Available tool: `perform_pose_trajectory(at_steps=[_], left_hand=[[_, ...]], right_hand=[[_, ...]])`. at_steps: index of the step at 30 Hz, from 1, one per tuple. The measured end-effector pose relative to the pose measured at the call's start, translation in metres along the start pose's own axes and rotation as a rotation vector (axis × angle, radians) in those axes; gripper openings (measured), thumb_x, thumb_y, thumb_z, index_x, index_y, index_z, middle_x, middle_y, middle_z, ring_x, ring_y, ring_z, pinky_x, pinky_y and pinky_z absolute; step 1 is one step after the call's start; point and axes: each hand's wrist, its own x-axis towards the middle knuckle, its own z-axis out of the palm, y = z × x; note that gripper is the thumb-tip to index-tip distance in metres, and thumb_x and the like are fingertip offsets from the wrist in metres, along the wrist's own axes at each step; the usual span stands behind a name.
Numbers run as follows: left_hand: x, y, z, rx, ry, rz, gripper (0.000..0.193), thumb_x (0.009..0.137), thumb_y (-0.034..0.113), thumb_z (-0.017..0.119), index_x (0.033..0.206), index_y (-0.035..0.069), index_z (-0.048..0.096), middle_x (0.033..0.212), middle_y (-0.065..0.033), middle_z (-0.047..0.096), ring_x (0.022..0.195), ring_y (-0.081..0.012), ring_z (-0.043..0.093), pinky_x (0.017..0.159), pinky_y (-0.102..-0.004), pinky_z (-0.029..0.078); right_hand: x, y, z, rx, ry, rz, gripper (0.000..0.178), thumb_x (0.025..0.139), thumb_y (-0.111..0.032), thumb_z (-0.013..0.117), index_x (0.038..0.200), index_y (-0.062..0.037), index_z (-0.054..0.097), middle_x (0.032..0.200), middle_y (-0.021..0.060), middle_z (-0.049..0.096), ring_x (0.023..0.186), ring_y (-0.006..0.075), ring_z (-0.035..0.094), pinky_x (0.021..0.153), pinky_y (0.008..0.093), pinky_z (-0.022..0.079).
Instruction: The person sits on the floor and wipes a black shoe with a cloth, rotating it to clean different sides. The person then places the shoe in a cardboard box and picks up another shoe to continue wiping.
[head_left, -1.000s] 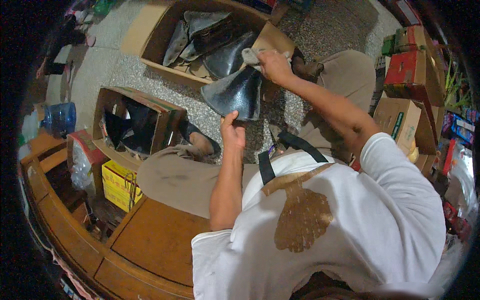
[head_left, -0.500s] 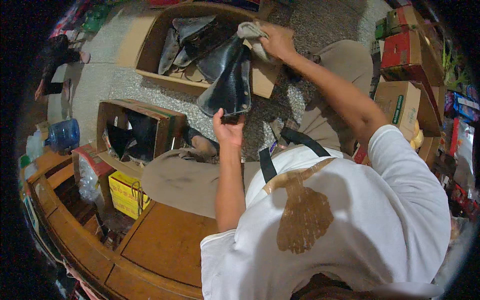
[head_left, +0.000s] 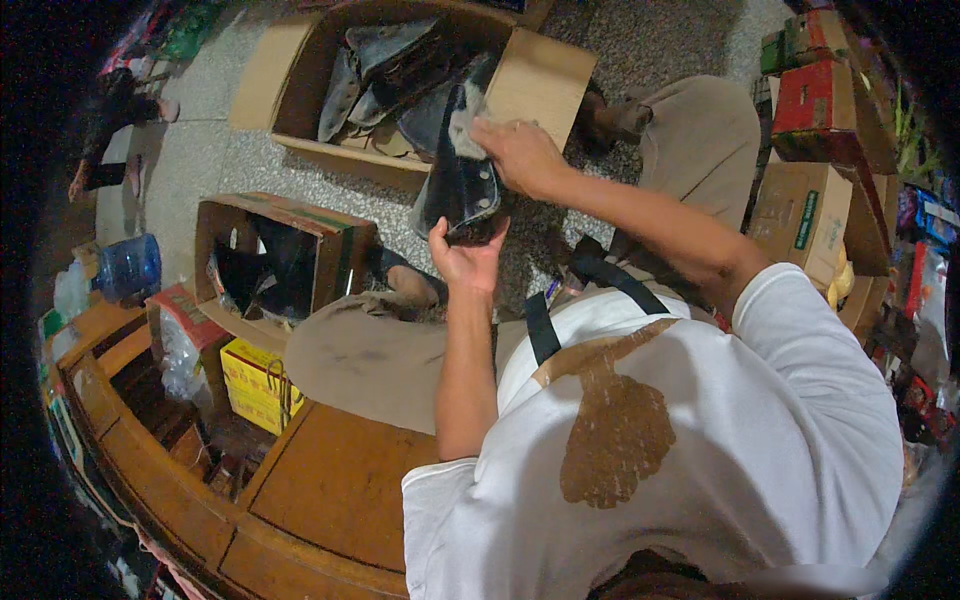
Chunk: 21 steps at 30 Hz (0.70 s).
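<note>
A black leather piece shaped like a bicycle saddle (head_left: 452,200), with metal rivets along its wide end, is tilted up in front of me. My left hand (head_left: 468,264) grips its lower, wide edge from below, fingers hidden behind it. In my right hand (head_left: 522,157) is a bunched, pale cloth (head_left: 466,128), pressed against the saddle's upper side. Just beyond stands an open cardboard box (head_left: 350,155) with several similar black saddles (head_left: 392,48) inside. The saddle's narrow end overlaps the box.
On the left, a smaller carton (head_left: 345,255) lies open with black pieces inside, near a yellow box (head_left: 255,388) and a blue water jug (head_left: 130,270). Stacked cartons (head_left: 800,215) stand at right. Below me is a wooden bench (head_left: 330,490). Another person (head_left: 105,125) is at far left.
My right hand has brought the cloth from the saddle's far tip down toward me along its surface. The saddle has turned and now shows its riveted side more.
</note>
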Motion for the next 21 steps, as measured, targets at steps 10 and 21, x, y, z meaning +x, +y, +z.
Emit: perform_pose_trajectory(at_steps=[10, 21], left_hand=[[0.0, 0.005, 0.002, 0.029, 0.02, 0.039, 0.056, 0.087, 0.04, 0.045, 0.134, 0.008, 0.048, 0.134, -0.0115, 0.053, 0.122, -0.0301, 0.05, 0.104, -0.0528, 0.038], [0.002, 0.009, 0.004, -0.065, 0.056, 0.011, 0.05, 0.085, 0.035, 0.053, 0.127, 0.009, 0.052, 0.13, -0.0151, 0.054, 0.119, -0.0367, 0.051, 0.1, -0.0646, 0.039]], right_hand=[[-0.064, -0.013, -0.027, 0.061, -0.096, -0.402, 0.064, 0.074, -0.006, 0.063, 0.136, -0.0174, 0.049, 0.145, 0.0033, 0.045, 0.11, 0.0295, 0.057, 0.084, 0.043, 0.049], [0.081, 0.057, -0.018, -0.395, 0.006, -0.326, 0.046, 0.085, -0.016, 0.055, 0.131, -0.0111, 0.05, 0.136, 0.0048, 0.05, 0.104, 0.0328, 0.059, 0.076, 0.0507, 0.05]])
